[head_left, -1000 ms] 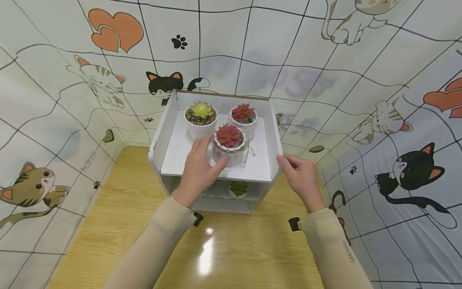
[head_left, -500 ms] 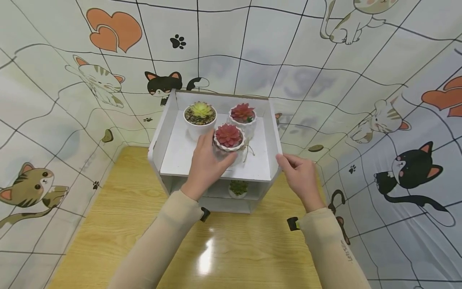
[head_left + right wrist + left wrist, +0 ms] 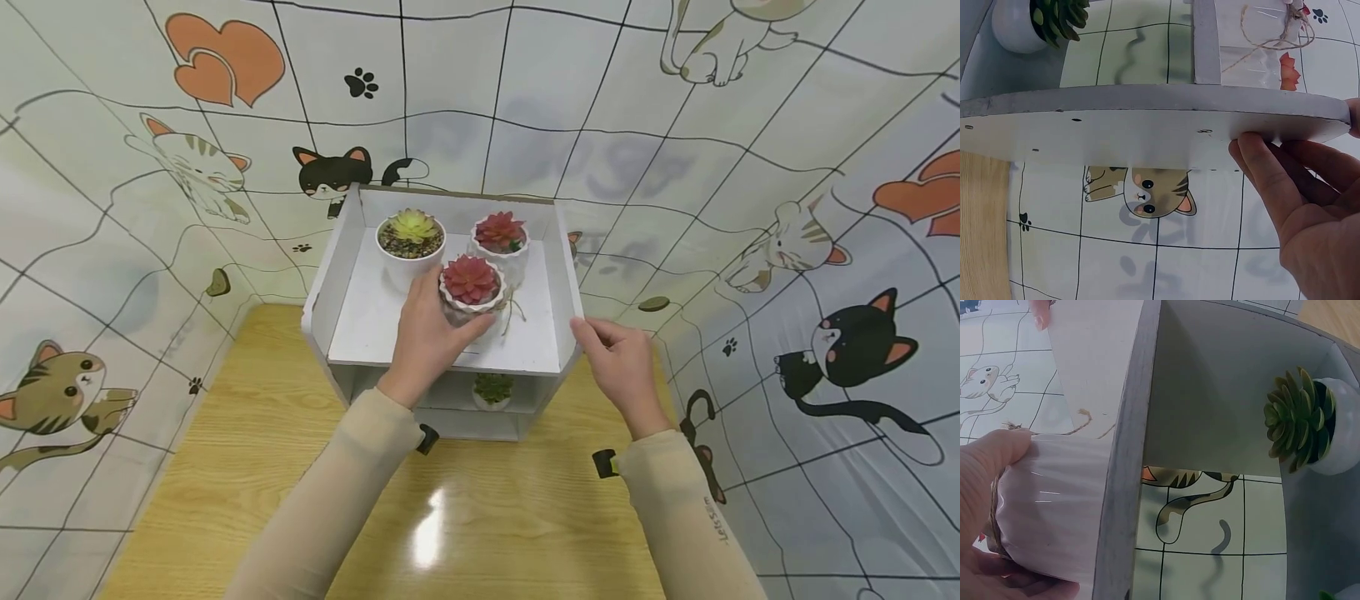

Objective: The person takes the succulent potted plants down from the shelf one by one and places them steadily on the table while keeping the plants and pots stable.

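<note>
My left hand grips the front white ruffled pot with a red succulent, thumb on its near side and fingers round its left. In the left wrist view the white pot lies between thumb and fingers, twine round its neck; its base is right at the top board. The pot is on the top level of a white shelf unit. My right hand pinches the front edge of the right side panel, fingers against its outer face and thumb mostly hidden in the right wrist view.
Behind the gripped pot stand a yellow-green succulent in a white pot and another red succulent. A green succulent sits on the level below. The unit stands on a wooden table against a cat-print cloth.
My left hand has moved slightly right and closed round the front red succulent's pot, which has hardly moved. The right hand stays on the side panel. The head view has shifted a little.
</note>
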### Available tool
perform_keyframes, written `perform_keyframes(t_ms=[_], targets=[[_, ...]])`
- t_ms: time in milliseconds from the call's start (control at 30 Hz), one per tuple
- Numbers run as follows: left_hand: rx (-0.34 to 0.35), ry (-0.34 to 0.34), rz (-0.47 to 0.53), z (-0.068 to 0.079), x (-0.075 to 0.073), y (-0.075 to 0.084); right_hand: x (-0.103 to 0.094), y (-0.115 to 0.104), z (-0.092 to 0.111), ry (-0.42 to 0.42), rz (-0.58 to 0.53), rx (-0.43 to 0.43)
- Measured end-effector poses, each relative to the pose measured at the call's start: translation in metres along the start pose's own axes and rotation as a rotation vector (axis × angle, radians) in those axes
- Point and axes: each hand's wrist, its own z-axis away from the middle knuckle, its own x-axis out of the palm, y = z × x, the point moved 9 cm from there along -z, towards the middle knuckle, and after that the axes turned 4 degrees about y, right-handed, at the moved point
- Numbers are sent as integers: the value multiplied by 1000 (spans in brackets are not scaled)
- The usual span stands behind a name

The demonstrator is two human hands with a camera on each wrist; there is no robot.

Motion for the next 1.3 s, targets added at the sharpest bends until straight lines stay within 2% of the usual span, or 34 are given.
perform_keyframes(t_ms=[467, 900, 1300], targets=[[-39, -49, 0, -6, 3, -5, 0, -1, 1, 1, -6, -9], [-63, -58, 23, -6, 0, -11, 1, -3, 2, 9, -1, -10], [-86, -101, 19, -4, -1, -13, 2, -3, 3, 15, -19, -7]])
